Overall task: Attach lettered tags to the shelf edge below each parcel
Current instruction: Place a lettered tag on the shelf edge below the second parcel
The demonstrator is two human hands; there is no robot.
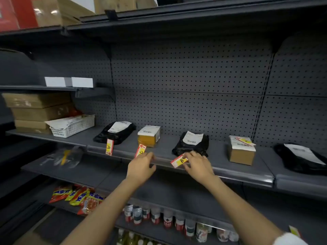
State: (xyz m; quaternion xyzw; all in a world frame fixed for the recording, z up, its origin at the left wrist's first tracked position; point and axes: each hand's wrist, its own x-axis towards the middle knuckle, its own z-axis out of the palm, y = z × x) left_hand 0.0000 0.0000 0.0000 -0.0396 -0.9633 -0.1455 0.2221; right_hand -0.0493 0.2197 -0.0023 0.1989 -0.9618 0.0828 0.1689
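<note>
Several parcels sit in a row on a grey shelf. Tag A (109, 146) stands at the shelf edge (164, 160) below the left black bag parcel (115, 132). My left hand (141, 167) touches the lower end of tag C (140, 150), in front of the small yellow box parcel (149, 136). My right hand (198, 165) pinches tag B (179, 160) against the shelf edge, in front of the middle black bag parcel (192, 144). Another tag (245, 140) lies on top of the brown box parcel (241, 150). A further black bag parcel (300, 157) lies at the right.
A white basket (74, 127) and stacked cardboard boxes (37, 110) stand at the shelf's left end. Below are a shelf with a clear plastic bag (68, 156), snack packets (79, 197) and bottles (168, 218). A pegboard back panel (194, 85) closes the rear.
</note>
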